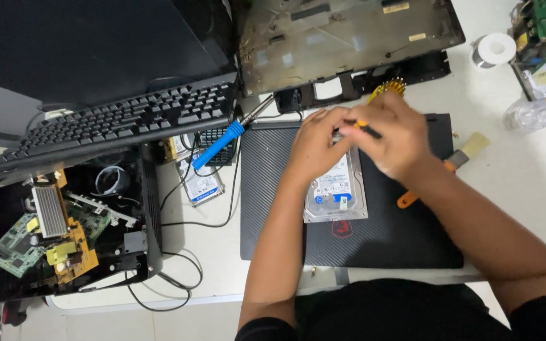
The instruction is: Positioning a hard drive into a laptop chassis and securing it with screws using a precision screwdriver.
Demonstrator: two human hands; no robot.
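Head view: your left hand (314, 146) is pressing, fingers curled, on the top edge of the silver hard drive (335, 192), which is lying on the black laptop (374, 233). Your right hand (390, 136) is clamping its fingers on a black-and-orange screwdriver (364, 127) above the drive. A blue soldering iron (219, 144) is lying near the keyboard (121, 123).

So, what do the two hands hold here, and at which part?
The right hand grips a thin screwdriver by its handle, over the hard drive. The left hand rests on the drive's top edge; a grip cannot be told.
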